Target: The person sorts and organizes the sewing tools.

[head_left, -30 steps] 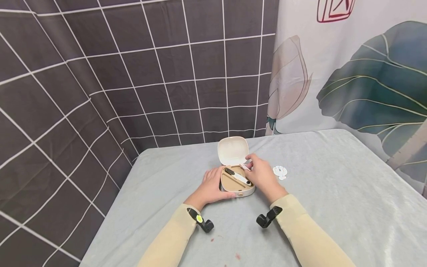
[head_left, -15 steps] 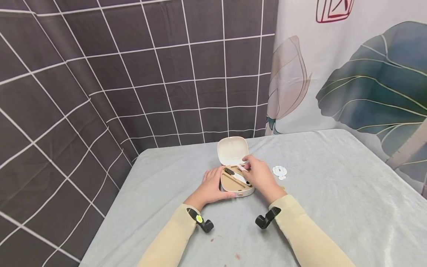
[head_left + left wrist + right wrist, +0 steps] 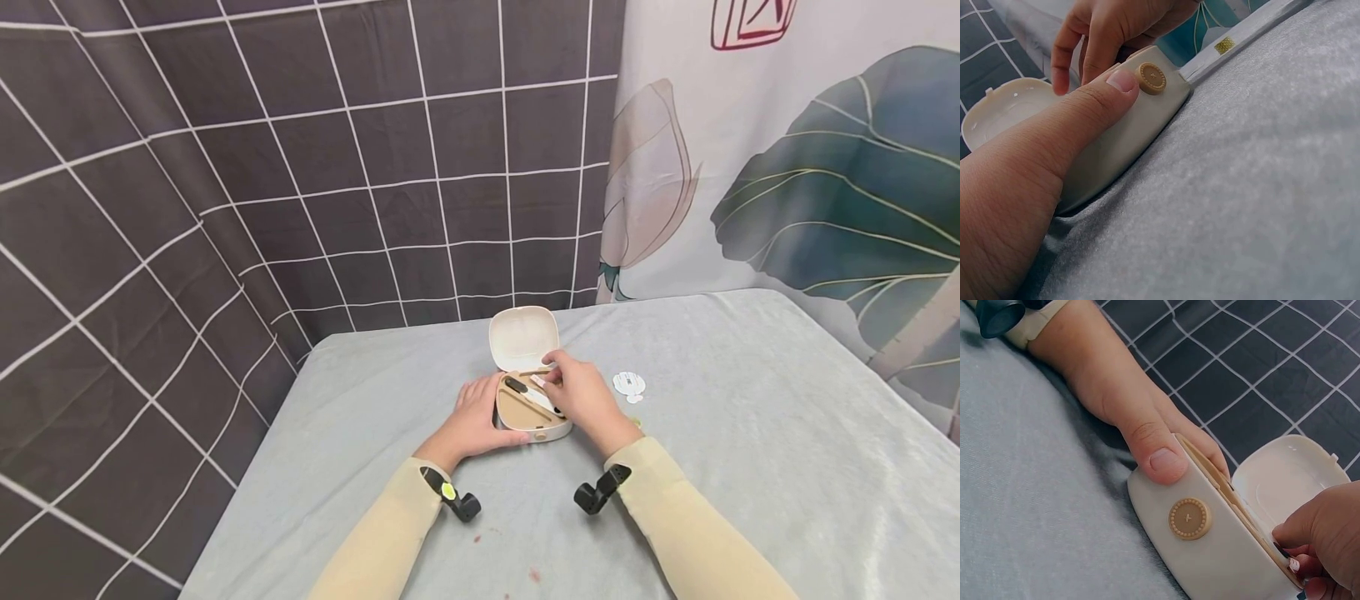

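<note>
A small white case [image 3: 552, 433] with a tan insert and a round tan button [image 3: 1189, 519] sits on the cloth, its lid [image 3: 523, 337] tipped back. My left hand [image 3: 474, 419] grips the case from the left, thumb across the front beside the button. Diagonally in the insert lies a slim black-and-white tool [image 3: 536, 397]. Over the right half of the case, my right hand [image 3: 588, 395] pinches a small whitish-pink piece [image 3: 1294, 565]. Fingers hide most of that piece, and I cannot tell what it is.
Right of the case lie a white printed disc [image 3: 629, 383] and a smaller white piece [image 3: 635, 399]. A pale strip with a gold patch [image 3: 1224, 45] shows beside the case. A dark gridded curtain [image 3: 390, 167] hangs behind the grey cloth [image 3: 360, 392].
My right hand has shifted slightly left over the case, carrying the small piece from the right edge toward the tool. My left hand and the case have stayed in place.
</note>
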Motion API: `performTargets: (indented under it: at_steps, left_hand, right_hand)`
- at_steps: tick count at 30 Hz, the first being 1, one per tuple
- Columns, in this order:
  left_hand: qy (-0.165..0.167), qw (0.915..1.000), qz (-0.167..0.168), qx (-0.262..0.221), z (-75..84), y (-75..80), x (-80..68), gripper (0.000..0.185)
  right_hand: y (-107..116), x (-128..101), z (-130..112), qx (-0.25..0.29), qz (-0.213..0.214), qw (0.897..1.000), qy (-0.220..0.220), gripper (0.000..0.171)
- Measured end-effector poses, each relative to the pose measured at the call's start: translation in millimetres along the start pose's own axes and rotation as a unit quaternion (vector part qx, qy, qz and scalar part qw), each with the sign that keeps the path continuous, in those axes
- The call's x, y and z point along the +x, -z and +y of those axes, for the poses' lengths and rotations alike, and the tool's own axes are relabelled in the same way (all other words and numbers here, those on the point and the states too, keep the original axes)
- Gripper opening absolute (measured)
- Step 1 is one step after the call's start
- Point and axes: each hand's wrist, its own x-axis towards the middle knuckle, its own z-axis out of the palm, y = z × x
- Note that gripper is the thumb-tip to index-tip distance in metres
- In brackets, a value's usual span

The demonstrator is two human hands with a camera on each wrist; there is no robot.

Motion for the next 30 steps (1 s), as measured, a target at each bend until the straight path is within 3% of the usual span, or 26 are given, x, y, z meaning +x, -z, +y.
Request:
performTargets:
  at_steps: [14, 24, 30]
  left_hand:
    - [-0.003, 1.0000, 0.000, 0.004, 2.2, 2.2, 3.1, 0.111]
    - [-0.012, 0.9999, 0.005, 0.008, 2.2, 2.5, 3.1, 0.111]
    - [-0.014, 0.9998, 0.009, -0.005, 0.6, 0.8, 0.3, 0.110]
  right_hand:
    - [2.2, 1.7, 2.0, -0.004, 0.002, 1.000, 0.005, 0.035]
    - [13.2, 3.9, 3.8, 0.031, -0.004, 1.000, 0.002, 0.036]
    - [29.8, 4.4, 13.6, 0.069, 0.022, 0.997, -0.003, 0.034]
